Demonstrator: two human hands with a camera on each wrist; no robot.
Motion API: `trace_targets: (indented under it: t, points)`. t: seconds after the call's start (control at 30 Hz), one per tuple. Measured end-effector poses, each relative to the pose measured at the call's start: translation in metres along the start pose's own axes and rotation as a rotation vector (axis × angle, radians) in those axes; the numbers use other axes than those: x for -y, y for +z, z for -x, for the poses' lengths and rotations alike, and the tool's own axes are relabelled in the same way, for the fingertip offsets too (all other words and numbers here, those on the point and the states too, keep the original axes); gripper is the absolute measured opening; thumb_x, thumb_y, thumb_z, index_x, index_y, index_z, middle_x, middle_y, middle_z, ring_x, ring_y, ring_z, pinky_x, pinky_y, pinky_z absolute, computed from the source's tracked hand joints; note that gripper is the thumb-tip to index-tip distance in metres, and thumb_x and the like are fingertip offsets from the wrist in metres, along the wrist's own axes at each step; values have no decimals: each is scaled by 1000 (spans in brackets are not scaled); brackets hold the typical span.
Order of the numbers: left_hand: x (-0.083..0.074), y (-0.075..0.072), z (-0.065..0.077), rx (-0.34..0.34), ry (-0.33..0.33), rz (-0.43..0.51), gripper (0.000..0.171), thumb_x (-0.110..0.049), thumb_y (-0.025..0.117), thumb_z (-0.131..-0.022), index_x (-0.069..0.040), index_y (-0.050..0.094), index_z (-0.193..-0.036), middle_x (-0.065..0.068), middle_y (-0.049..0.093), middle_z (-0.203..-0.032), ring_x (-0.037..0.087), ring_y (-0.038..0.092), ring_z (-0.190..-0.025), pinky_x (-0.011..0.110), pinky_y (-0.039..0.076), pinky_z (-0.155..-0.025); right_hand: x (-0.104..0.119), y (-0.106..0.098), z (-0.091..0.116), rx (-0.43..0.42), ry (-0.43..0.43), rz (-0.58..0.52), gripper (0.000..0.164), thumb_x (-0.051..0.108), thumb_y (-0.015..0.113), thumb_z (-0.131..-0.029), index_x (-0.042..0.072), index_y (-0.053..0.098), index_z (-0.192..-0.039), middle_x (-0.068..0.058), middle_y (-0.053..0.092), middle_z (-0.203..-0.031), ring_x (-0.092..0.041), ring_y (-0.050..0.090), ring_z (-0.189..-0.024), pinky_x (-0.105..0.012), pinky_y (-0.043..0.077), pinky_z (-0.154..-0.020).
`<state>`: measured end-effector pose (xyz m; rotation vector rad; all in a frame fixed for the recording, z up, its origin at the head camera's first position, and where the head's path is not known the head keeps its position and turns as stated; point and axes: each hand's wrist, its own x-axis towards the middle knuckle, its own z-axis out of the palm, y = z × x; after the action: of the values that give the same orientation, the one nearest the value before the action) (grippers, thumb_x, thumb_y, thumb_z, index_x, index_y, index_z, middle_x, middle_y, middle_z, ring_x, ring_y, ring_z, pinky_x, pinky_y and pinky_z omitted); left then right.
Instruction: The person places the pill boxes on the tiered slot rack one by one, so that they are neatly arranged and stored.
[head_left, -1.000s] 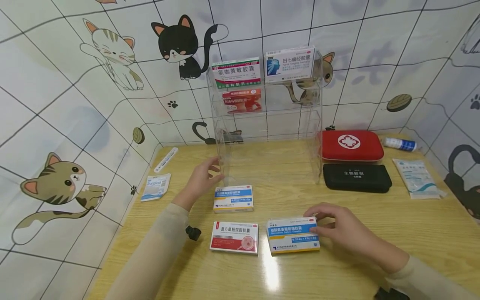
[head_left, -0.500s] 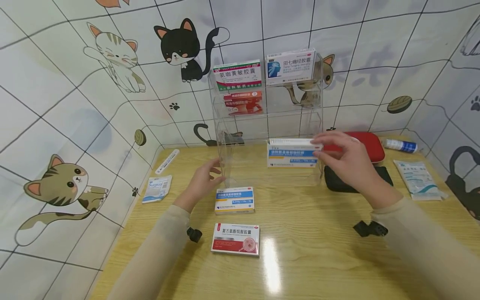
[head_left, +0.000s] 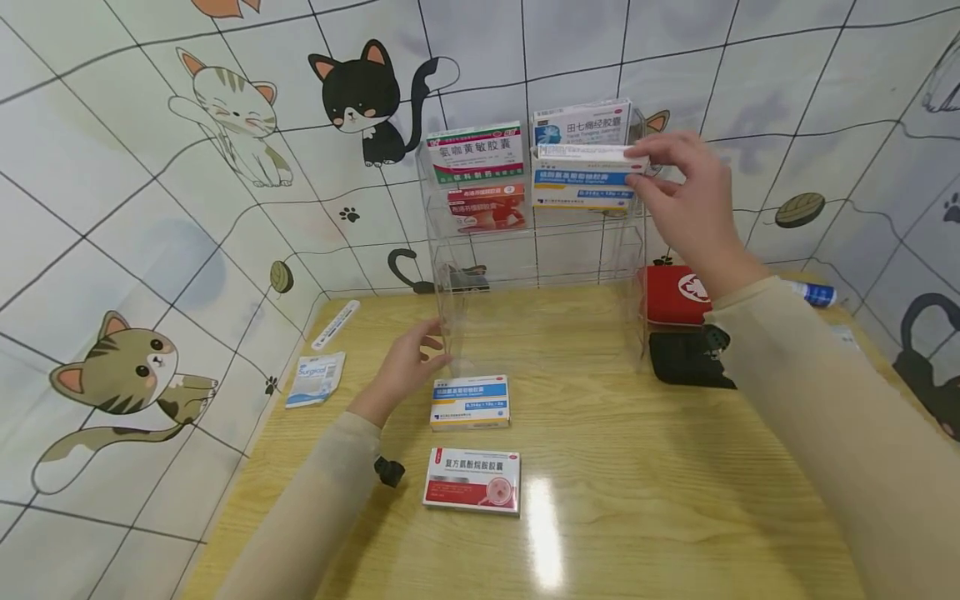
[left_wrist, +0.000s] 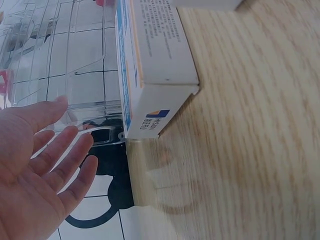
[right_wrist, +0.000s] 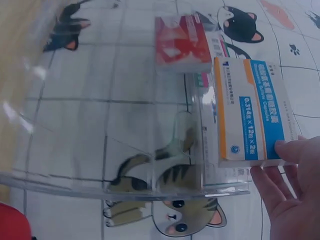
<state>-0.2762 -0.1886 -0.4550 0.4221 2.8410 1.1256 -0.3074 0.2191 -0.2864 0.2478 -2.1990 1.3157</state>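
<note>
My right hand [head_left: 686,200] pinches a blue-and-white medicine box [head_left: 579,187] by its right end, in front of the clear display rack's [head_left: 444,292] upper right. That box covers the lower part of a white capsule box [head_left: 588,123] on the top tier. In the right wrist view, the thumb lies on the front of the held box [right_wrist: 252,110]. My left hand [head_left: 405,365] is at the rack's lower left side, fingers extended and loosely bent. Close to it on the table lies a similar blue-and-white box [head_left: 470,403], with a red-and-white box [head_left: 472,483] nearer me.
A green-and-white box [head_left: 478,155] and a red box [head_left: 487,208] stand in the rack's left side. At right are a red first-aid case [head_left: 667,297], a black pouch [head_left: 686,362] and a blue-and-white tube [head_left: 817,293]. A surgical packet [head_left: 316,380] and white strip [head_left: 335,325] lie left.
My right hand has lifted the blue-and-white box off the table and carried it up and away from me to the rack's upper right. The left hand has stayed in place.
</note>
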Motion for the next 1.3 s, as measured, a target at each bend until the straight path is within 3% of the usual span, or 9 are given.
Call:
trace_targets:
  t: [0.2, 0.33, 0.53, 0.67, 0.9, 1.0, 1.17, 1.3]
  points:
    - [1, 1, -1, -7, 19, -2, 68, -13, 75, -96, -9, 42, -156, 13, 61, -140, 31, 65, -121, 50, 57, -100, 4, 0, -27, 30, -78, 93, 29, 11, 68, -99, 11, 72, -128, -1, 55, -138, -14, 60, -121, -23, 53, -104]
    - [2, 2, -1, 0, 30, 4, 68, -12, 74, -96, -7, 42, -156, 15, 61, -141, 32, 65, -121, 51, 57, -100, -2, 0, -34, 91, -116, 117, 27, 10, 65, -101, 7, 71, -127, -3, 53, -141, -16, 59, -127, -22, 52, -105]
    - [5, 1, 0, 1, 17, -3, 68, -13, 74, -96, -7, 42, -155, 13, 60, -140, 30, 65, -121, 50, 57, -100, -12, 3, -38, 115, -142, 110, 26, 10, 65, -101, 6, 70, -126, -3, 54, -141, -15, 57, -131, -22, 50, -108]
    - [3, -1, -1, -2, 25, 5, 65, -11, 74, -96, -6, 44, -154, 14, 61, -139, 32, 65, -121, 50, 57, -99, -20, 5, -39, 128, -129, 186, 28, 12, 67, -100, 10, 72, -127, -2, 57, -140, -14, 54, -131, -23, 49, -110]
    - [4, -1, -3, 9, 5, 18, 65, -12, 73, -97, -6, 44, -154, 12, 61, -140, 30, 64, -122, 48, 57, -100, -26, 12, -36, 184, -196, 339, 27, 15, 69, -100, 13, 73, -126, -4, 63, -139, -23, 64, -121, -44, 55, -107]
    - [5, -1, -3, 9, 3, 19, 65, -11, 74, -96, -6, 44, -154, 12, 61, -139, 30, 64, -122, 48, 57, -100, -23, 13, -33, 208, -167, 374, 27, 14, 67, -101, 12, 72, -128, -5, 61, -143, -28, 66, -120, -47, 55, -107]
    - [8, -1, -3, 11, 16, 25, 65, -11, 74, -96, -5, 44, -154, 13, 61, -139, 31, 65, -122, 49, 57, -100, -19, 14, -29, 260, -127, 429, 32, 13, 66, -101, 8, 69, -133, -9, 56, -150, -32, 58, -129, -48, 50, -112]
    - [8, -1, -4, 10, 18, 24, 65, -12, 74, -96, -6, 44, -154, 13, 61, -139, 31, 65, -121, 49, 57, -99, -16, 18, -18, 225, -130, 407, 38, 12, 69, -98, 6, 67, -135, -9, 45, -158, -30, 42, -145, -47, 41, -121]
